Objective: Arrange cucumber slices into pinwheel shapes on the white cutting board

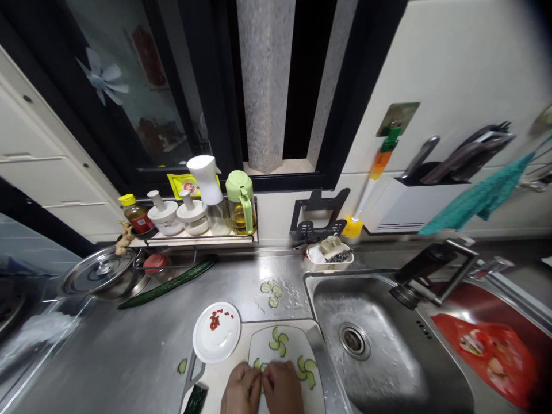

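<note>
My left hand (241, 388) and my right hand (282, 388) meet over a white squarish plate (297, 339), fingers pinched together at a cluster of cucumber slices (257, 363). The fingertips hide whatever they grip. Behind my hands a pinwheel of cucumber slices (278, 341) lies on the plate, with another pinwheel of slices (306, 371) to the right. Beneath the plate is a white cutting board (215, 376). A round white dish (206, 345) with small red pieces (215, 321) overlaps the board's far left corner. Left of my left hand rests a dark green cucumber piece (196, 398).
Loose cucumber slices (271, 290) lie on the wet steel counter (129, 351), and a long cucumber (168, 288) lies farther left. Right is a sink (375, 322) with a black faucet (425, 270). Seasoning jars (192, 217) and an oil bottle (240, 204) stand on a shelf.
</note>
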A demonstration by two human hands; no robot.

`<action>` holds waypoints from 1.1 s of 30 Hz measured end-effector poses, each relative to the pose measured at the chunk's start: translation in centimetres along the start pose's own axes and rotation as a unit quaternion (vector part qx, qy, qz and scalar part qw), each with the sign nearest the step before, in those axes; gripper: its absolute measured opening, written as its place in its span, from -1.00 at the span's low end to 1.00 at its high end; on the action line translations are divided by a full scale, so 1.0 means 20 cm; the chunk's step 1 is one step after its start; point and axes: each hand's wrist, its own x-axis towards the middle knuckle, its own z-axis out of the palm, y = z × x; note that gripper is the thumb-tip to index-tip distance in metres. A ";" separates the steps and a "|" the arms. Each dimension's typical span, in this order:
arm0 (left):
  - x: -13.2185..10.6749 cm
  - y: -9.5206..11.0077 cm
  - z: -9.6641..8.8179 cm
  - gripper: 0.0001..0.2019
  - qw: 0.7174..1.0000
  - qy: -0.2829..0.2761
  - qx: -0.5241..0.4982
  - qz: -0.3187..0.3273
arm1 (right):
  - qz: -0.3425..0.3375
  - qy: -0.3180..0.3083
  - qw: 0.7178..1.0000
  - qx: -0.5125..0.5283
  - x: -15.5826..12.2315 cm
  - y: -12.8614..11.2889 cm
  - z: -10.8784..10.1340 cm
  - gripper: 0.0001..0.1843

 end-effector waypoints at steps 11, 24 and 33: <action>0.01 -0.01 -0.01 -0.60 0.997 0.060 -0.013 0.053 | -0.026 0.042 0.999 -0.015 -0.02 0.08 0.05 -0.82; 0.12 -0.16 -0.25 -0.72 0.998 0.044 0.025 -0.042 | -0.054 0.063 0.996 -0.040 -0.03 0.12 0.04 -0.81; 0.35 -0.30 -0.47 -0.65 0.959 0.016 0.115 -0.259 | -0.055 0.054 0.996 -0.052 -0.04 0.15 0.09 -0.81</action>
